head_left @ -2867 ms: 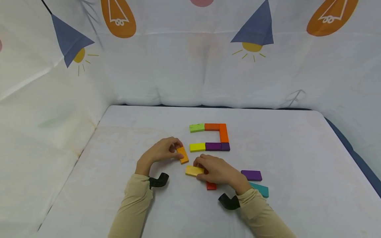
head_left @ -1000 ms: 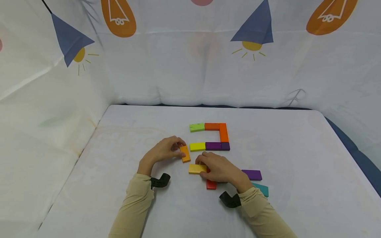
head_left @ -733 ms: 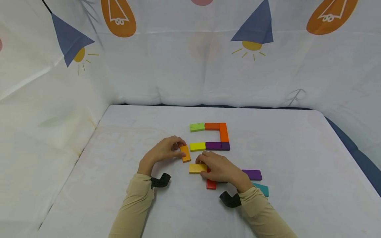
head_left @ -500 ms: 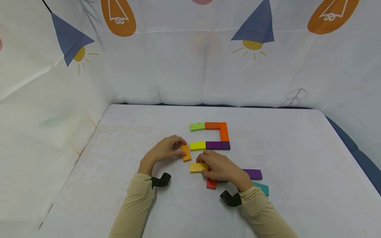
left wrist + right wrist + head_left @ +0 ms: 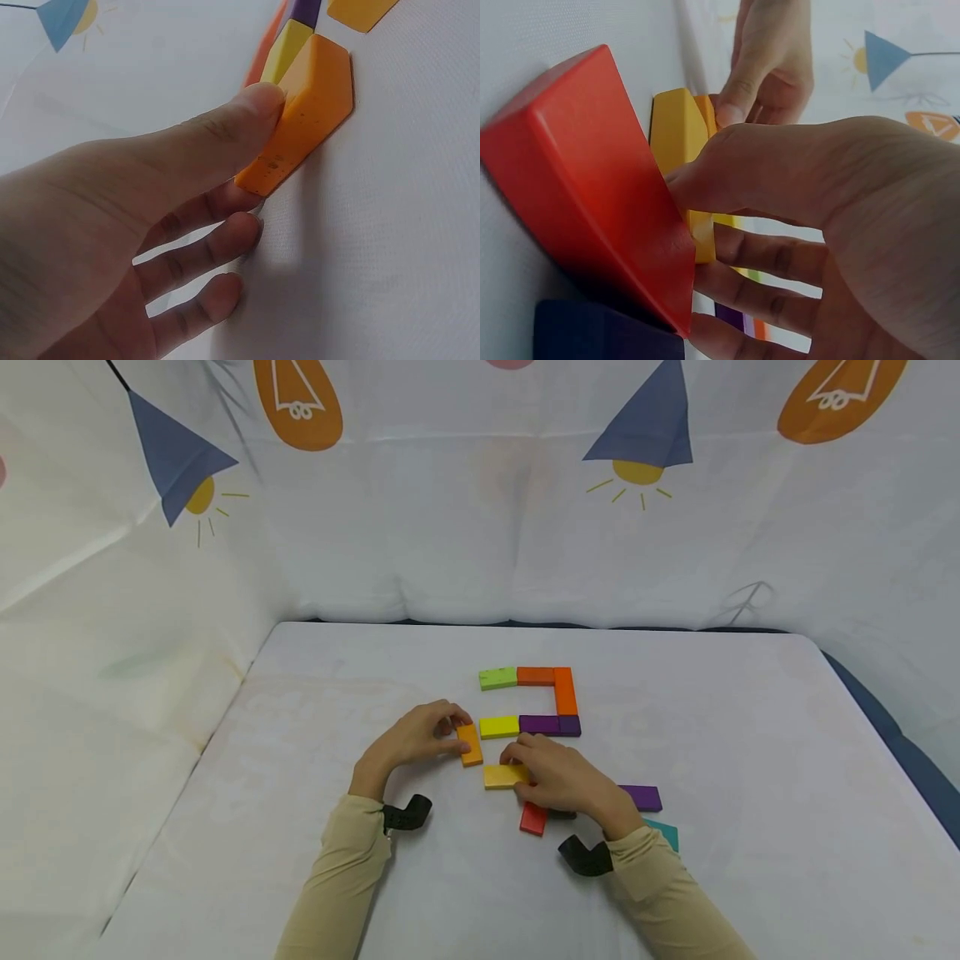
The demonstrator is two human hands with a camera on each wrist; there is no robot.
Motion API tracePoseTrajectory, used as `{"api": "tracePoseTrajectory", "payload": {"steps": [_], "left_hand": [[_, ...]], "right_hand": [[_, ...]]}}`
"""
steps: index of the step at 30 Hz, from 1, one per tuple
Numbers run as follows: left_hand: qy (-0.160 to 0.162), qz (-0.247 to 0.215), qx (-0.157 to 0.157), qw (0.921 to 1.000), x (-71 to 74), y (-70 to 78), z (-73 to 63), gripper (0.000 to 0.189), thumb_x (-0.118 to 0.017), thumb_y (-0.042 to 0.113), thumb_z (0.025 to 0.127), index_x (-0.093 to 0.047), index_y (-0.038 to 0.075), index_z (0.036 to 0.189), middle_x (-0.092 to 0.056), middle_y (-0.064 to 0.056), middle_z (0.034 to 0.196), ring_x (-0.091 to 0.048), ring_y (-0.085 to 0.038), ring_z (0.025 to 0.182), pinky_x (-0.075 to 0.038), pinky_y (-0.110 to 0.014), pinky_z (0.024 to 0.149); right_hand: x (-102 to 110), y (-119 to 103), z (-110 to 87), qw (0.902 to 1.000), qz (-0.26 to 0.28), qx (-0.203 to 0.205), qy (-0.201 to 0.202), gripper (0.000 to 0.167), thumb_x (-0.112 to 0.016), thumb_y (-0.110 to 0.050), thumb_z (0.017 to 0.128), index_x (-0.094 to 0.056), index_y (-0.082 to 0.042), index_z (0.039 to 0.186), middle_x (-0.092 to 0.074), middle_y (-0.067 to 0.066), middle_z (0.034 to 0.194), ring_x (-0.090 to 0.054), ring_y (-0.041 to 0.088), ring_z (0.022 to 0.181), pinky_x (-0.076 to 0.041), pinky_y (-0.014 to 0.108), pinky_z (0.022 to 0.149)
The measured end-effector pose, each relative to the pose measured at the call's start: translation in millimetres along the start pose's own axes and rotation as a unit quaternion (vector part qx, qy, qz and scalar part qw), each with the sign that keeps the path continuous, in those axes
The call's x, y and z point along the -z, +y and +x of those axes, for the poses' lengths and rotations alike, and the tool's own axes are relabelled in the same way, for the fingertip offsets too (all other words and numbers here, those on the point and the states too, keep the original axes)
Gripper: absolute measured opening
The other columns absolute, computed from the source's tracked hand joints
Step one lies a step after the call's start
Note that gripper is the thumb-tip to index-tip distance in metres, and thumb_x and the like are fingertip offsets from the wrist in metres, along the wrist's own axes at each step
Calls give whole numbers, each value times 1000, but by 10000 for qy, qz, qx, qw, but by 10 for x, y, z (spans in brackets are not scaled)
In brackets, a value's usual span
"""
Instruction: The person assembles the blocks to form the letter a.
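Yellow block [image 5: 502, 777] shifted forward, right hand [image 5: 564, 777] pinching it, left hand [image 5: 411, 737] orange block [image 5: 471, 747] — specks [image 5: 274, 161], left wrist view only

No lettering, brand or number can be read; the orange block [image 5: 307, 112] shows dark specks (no legible sign), and the red block [image 5: 604, 180] a faint mark, too blurred to read; the white cloth [image 5: 450, 527] beyond the desk's [image 5: 712, 718] far edge bears printed lamps [image 5: 647, 422] and orange bulbs [image 5: 298, 431].
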State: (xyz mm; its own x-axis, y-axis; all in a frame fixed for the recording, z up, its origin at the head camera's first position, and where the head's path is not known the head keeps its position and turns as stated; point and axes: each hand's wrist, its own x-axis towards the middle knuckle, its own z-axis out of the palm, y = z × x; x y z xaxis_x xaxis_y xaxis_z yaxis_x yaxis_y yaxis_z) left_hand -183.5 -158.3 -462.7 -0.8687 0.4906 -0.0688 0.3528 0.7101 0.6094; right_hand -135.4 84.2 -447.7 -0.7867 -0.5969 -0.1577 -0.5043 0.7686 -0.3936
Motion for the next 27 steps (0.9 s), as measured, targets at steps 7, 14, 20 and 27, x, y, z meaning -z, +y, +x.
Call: {"api": "tracePoseTrajectory", "payload": {"steps": [7,14,20,27], "left_hand": [[-42,-44,77,10000,-4,10,0,37,-74,33,81,-64,15,112,-61,1,100,-52,-16,90,-45,-29,82],[-27,-92,68,9999,6,18,-2,38,-74,33,81,-63,15,112,-61,1,101,-52,-17,92,-45,-30,84],[-13,-107,-34,9999,-8,10,7,38,-74,33,81,-63,14,112,-62,1,104,-53,-16,93,-46,-31,85],[22,-119,-91,9999,-7,-9,24,38,-74,33,81,-62,15,111,-62,1,105,-53,-16,95,-46,-32,87]], "right_hand": [[22,13,-2,9999,33,-127,-63,30,-67,-17,82,-64,-17,112,-56,-4,100,-47,9,84,-47,26,76],[50,36,-15,9999,34,-99,-12,30,-67,-16,83,-64,-16,113,-56,-4,100,-48,9,83,-48,27,78],[55,39,-12,9994,165,-316,-33,31,-69,-22,84,-64,-16,113,-55,-5,94,-49,9,80,-46,26,76],[54,15,-6,9983,402,-414,-96,36,-72,-27,83,-61,-17,115,-56,-4,90,-50,10,77,-46,26,72]]}}
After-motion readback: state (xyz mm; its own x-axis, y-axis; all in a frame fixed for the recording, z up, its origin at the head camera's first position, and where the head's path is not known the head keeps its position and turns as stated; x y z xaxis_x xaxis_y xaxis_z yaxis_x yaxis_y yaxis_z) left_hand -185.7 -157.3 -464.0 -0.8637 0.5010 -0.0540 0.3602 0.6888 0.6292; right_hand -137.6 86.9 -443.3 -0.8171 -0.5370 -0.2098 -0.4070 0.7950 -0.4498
